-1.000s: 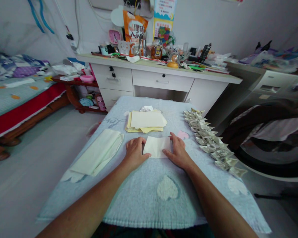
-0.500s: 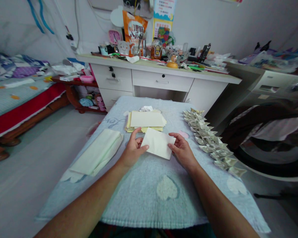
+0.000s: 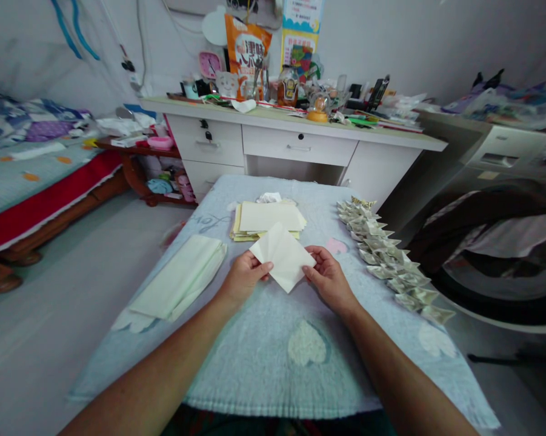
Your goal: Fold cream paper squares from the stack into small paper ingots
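Note:
A cream-coloured sheet of paper is held above the cloth-covered table, turned so one corner points toward me and another away. My left hand pinches its left corner, thumb on top and fingers underneath. At the right corner, my right hand grips in the same way. Just beyond the sheet lies a stack of cream and yellow paper. Left of my left hand rests a folded pale-green paper bundle. Rows of folded paper pieces with pointed ends stand to the right.
A crumpled white tissue sits behind the stack. Beyond the table is a white desk crowded with jars and packets. A bed is at the left, and a front-loading washing machine stands at the right.
The sheet has been rotated between my hands, from lying slightly slanted to standing cornerwise like a diamond. Both hands have shifted their grip to its side corners.

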`<state>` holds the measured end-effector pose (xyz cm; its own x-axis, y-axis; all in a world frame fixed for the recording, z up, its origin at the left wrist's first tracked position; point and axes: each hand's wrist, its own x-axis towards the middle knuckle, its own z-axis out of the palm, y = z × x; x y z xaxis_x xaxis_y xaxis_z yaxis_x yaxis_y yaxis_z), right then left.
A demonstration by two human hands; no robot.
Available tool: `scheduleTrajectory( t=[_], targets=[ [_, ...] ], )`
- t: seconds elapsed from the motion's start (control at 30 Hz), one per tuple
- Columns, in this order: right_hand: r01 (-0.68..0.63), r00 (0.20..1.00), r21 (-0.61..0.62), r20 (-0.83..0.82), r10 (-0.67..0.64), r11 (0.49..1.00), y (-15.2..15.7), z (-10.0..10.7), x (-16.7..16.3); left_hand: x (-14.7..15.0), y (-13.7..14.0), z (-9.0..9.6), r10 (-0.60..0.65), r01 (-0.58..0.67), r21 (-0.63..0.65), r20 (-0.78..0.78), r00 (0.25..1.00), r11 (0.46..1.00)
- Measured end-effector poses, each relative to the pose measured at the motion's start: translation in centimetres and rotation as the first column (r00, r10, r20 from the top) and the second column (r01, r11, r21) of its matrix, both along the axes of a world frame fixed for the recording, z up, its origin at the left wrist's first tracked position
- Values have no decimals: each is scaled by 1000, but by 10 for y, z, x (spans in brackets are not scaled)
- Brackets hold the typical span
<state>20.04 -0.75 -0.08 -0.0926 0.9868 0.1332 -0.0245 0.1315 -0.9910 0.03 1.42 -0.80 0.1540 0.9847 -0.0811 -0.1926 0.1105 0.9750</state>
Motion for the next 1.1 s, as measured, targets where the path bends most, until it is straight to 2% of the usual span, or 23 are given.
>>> scheduleTrajectory(
  t=[0.2, 0.33, 0.43, 0.57, 0.77, 0.93, 1.0, 1.1],
  targets=[
    [9, 994, 56, 108, -15, 998, 2, -4, 8, -1, -2, 4, -31, 30, 105, 9, 999, 994],
    [19, 982, 95, 185, -36, 995, 2, -3, 10, -3, -4, 5, -43, 48, 55, -84, 996, 997],
    [50, 950, 187, 295, -105, 981, 1, 2, 10, -3, -5, 5, -59, 65, 51, -96, 994, 997],
    [78, 859, 349, 453, -241, 934, -1, 7, 10, -3, -5, 7, -54, 78, 172, -142, 988, 982],
    [41, 778, 415, 558, -290, 909, -6, 8, 6, -3, -6, 2, 6, 74, 370, -210, 978, 926],
    [-83, 671, 467, 679, -297, 880, -12, 9, 5, -6, -7, -2, 146, 164, 554, -473, 869, 816],
    [-135, 622, 474, 724, -298, 870, -14, 9, 5, -6, -8, -2, 162, 227, 573, -548, 821, 788],
    [-208, 555, 436, 790, -262, 875, -15, 9, 6, -4, -12, -1, 135, 316, 545, -635, 761, 777]
  ],
)
